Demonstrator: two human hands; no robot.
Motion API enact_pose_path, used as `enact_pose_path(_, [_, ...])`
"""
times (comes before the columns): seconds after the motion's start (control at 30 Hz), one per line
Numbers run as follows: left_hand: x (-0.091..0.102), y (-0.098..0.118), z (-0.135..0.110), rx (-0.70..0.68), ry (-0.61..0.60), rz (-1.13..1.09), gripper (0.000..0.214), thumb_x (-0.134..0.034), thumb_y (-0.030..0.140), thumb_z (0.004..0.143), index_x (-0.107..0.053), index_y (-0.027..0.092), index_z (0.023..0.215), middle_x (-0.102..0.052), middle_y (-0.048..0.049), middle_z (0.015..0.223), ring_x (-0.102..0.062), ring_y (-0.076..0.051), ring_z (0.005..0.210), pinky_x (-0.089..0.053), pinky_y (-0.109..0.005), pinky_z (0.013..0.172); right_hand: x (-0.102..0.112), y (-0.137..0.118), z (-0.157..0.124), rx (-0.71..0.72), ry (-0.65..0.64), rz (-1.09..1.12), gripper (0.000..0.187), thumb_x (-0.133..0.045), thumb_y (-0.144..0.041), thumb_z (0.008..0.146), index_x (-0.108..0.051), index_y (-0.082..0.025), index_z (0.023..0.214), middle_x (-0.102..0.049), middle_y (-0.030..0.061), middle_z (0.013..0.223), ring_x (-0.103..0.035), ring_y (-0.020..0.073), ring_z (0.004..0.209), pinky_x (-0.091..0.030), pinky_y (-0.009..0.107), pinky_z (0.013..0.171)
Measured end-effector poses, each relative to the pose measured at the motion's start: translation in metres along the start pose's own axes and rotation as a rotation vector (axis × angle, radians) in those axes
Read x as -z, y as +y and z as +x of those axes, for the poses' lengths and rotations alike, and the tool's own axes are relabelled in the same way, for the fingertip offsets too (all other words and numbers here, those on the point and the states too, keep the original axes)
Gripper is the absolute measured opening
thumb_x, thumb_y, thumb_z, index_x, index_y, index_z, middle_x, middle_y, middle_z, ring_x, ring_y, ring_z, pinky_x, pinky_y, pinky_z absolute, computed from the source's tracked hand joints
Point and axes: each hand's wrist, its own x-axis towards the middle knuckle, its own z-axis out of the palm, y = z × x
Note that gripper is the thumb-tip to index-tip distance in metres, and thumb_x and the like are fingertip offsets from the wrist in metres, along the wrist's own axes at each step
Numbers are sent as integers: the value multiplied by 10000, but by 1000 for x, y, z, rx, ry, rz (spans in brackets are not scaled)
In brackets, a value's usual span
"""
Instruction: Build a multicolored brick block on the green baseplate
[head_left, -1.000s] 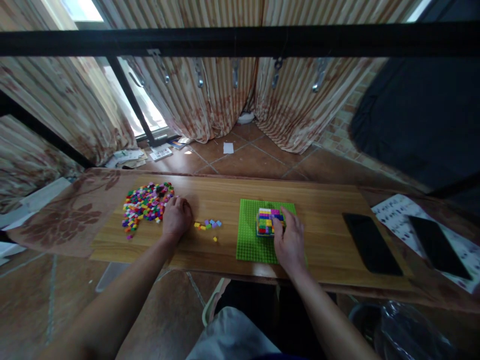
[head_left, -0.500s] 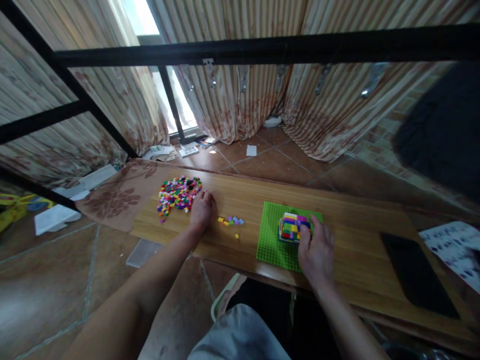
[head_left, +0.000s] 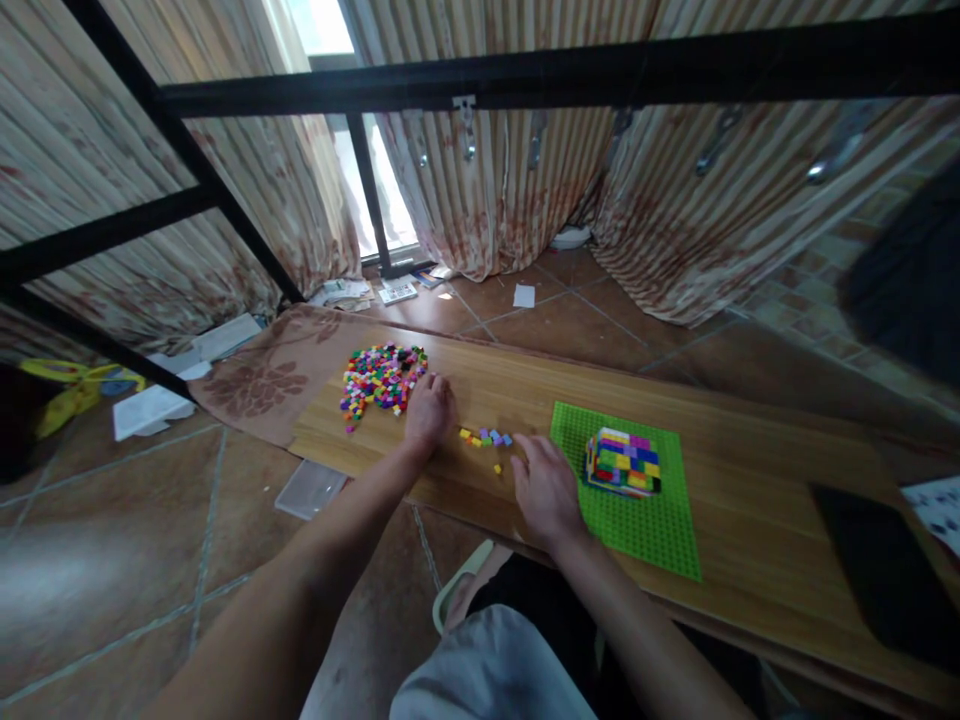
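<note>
My left hand (head_left: 431,408) rests on the table at the right edge of a heap of small colourful toy bricks (head_left: 379,380). Its fingers are curled together, and what they hold, if anything, is hidden. Beside the short row of loose yellow, blue and purple bricks (head_left: 486,438) is my right hand (head_left: 549,485), thumb and fingers apart, with nothing visible between them. A single yellow brick (head_left: 497,469) lies just left of its thumb. The multicoloured block built of bricks (head_left: 622,462) stands on the green baseplate (head_left: 656,545), right of my right hand.
The wooden table (head_left: 750,500) bears a black flat tablet-like thing (head_left: 877,570) on the right. A clear plastic lid or tray (head_left: 310,488) lies on the floor by the table's near edge. A black metal bar (head_left: 540,75) crosses above, before striped curtains.
My right hand has left the brick block and moved left to the loose bricks. My left hand stays by the heap. The view has shifted somewhat.
</note>
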Motion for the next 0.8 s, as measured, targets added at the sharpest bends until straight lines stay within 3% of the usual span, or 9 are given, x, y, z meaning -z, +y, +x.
enact_pose_path(0.2, [0, 0, 0, 9, -5, -18, 131, -451, 123, 838, -556, 195, 807, -581, -102, 924, -559, -227, 908, -461, -350, 840, -18, 3, 26, -15, -101, -157, 199, -491, -144, 878, -625, -161, 1024, -594, 103, 962, -533, 240, 960, -409, 332, 849])
enact_pose_path(0.47, [-1, -2, 1, -2, 4, -48, 136, -450, 117, 821, -558, 199, 817, -579, -104, 947, -556, -228, 921, -463, -354, 865, -30, 8, 20, -18, -100, -109, 176, -465, -109, 890, -618, -194, 913, -579, 74, 936, -530, 213, 933, -403, 309, 827])
enact_pose_path(0.63, [2, 1, 3, 15, -21, -28, 141, -449, 116, 809, -563, 200, 799, -581, -106, 928, -556, -239, 929, -461, -363, 860, -14, 3, 11, -46, -31, 33, 128, -477, -131, 891, -590, -191, 897, -607, 58, 907, -557, 202, 880, -422, 305, 792])
enact_pose_path(0.8, [4, 3, 4, 27, -23, -5, 148, -441, 135, 810, -576, 194, 806, -588, -113, 939, -559, -246, 936, -457, -364, 859, 18, -2, -17, -5, 16, 270, 135, -490, -147, 885, -606, -204, 845, -631, 19, 838, -592, 151, 797, -449, 260, 735])
